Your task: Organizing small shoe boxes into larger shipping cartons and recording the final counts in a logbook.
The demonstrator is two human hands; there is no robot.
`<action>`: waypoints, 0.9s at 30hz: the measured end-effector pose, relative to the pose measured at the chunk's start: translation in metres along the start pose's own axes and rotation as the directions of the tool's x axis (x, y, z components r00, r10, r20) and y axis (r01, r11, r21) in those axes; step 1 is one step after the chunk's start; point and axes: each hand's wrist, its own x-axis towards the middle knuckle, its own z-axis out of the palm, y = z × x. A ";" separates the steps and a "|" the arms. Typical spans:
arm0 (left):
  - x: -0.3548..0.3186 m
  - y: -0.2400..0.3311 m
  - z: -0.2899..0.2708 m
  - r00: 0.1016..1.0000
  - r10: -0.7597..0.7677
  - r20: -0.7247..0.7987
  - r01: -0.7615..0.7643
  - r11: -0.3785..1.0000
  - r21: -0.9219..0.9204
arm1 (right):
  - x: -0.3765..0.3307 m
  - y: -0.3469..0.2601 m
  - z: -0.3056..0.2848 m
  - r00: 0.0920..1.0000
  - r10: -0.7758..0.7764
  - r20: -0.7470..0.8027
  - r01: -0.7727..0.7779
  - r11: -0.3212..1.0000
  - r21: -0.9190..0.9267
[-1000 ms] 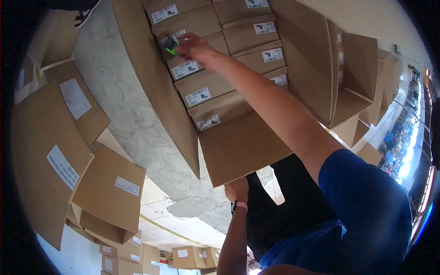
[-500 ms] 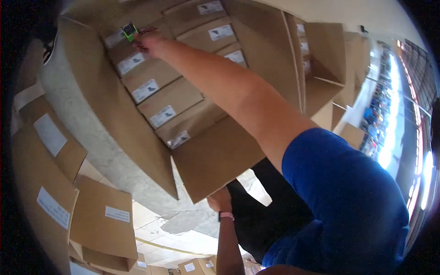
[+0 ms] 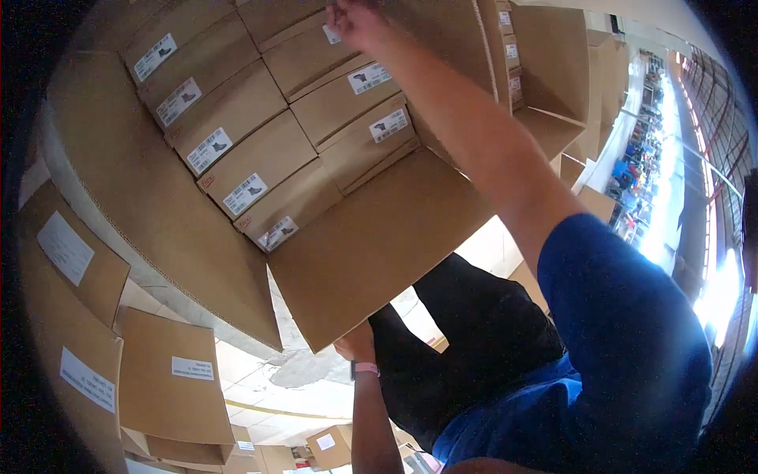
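Observation:
A large open cardboard carton (image 3: 379, 229) holds several brown shoe boxes (image 3: 237, 134) stacked in two columns, their white labels facing out with small pictures of boots. My right hand (image 3: 357, 25) reaches across to the boxes in the right column, by a label near the top edge. Its fingers are curled and partly cut off by the picture's edge, so whatever they hold does not show. Below, my left hand (image 3: 357, 344), with a pink band on the wrist, grips the lower edge of the carton's flap. Some of its fingers are hidden behind the cardboard.
On the left stand other open cartons (image 3: 167, 379) with white labels. Another open carton (image 3: 545, 79) with shoe boxes is at the right. More cartons (image 3: 330, 444) lie on the floor at the bottom, and a pale tiled floor (image 3: 260, 395) shows between them.
My right hand has moved right along the boxes, from the left column to the right one. The small green and black thing it held no longer shows. My left hand stays at the flap.

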 end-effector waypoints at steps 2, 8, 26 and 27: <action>0.002 -0.019 -0.010 1.000 -0.020 -0.024 0.021 0.999 0.031 | -0.053 0.039 -0.017 1.000 0.000 -0.017 0.000 1.000 0.010; 0.016 -0.022 -0.012 0.991 0.047 0.129 -0.066 0.987 0.150 | -0.031 0.016 -0.031 1.000 -0.025 0.008 0.024 0.991 0.131; 0.015 -0.028 0.035 0.880 0.383 0.280 -0.441 0.878 0.186 | -0.167 -0.031 -0.096 0.958 0.118 -0.262 -0.027 0.945 0.325; 0.006 -0.018 0.036 0.883 0.297 0.362 -0.348 0.934 0.083 | -0.186 -0.025 -0.111 0.949 0.128 -0.288 -0.030 0.946 0.322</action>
